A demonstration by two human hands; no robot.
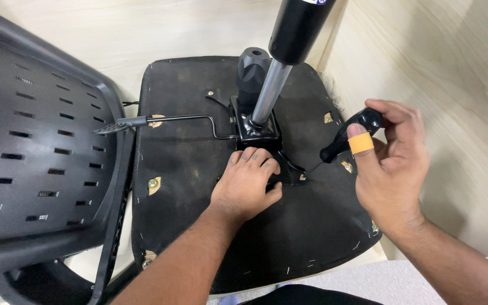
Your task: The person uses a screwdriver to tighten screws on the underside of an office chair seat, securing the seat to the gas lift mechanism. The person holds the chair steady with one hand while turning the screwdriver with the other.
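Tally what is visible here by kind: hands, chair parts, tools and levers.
Hands: 2, left hand flat on the black upturned seat underside, right hand gripping the black tool handle.
Chair parts: 3, seat underside, black slotted plastic backrest, silver gas-lift column.
Levers: 1, thin metal adjustment lever.
Tools: 1.
Total: 7.

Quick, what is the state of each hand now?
Left hand: open, palm down, pressing flat on the chair seat underside beside the metal bracket.
Right hand: closed on a black tool handle.
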